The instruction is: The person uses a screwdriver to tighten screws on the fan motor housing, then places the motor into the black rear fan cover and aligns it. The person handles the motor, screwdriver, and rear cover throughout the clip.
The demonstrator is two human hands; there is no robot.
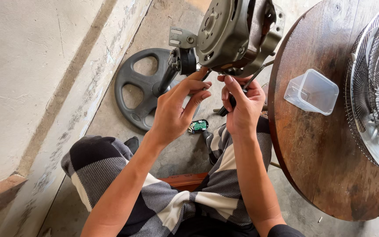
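Two bare hands meet under a grey metal fan motor housing (231, 33) that hangs near the top of the view, above a seated person's lap in black-and-white checked cloth (163, 197). The left hand (174, 109) is partly curled, with its fingertips (200, 74) touching the underside of the housing, next to a black knob on a small metal bracket (183, 50); it does not seem to be gripping anything, only resting its fingers there. The right hand (242, 105) is closed around the dark handle of a thin screwdriver (253, 79), whose metal shaft slants up toward the lower right edge of the housing (where exactly the tip sits is hidden). Below the hands, a small green circuit board (198, 126) lies on the concrete floor (172, 153), and a round dark grey plastic fan base with cut-out openings (139, 87) rests on the floor behind the left hand. To the right stands a round dark brown wooden table (321, 162), bearing a clear square plastic container (312, 92) toward its far side and a shiny metal wire fan guard (373, 87) that runs off the right edge. A pale plastered wall (31, 79) borders the left side.
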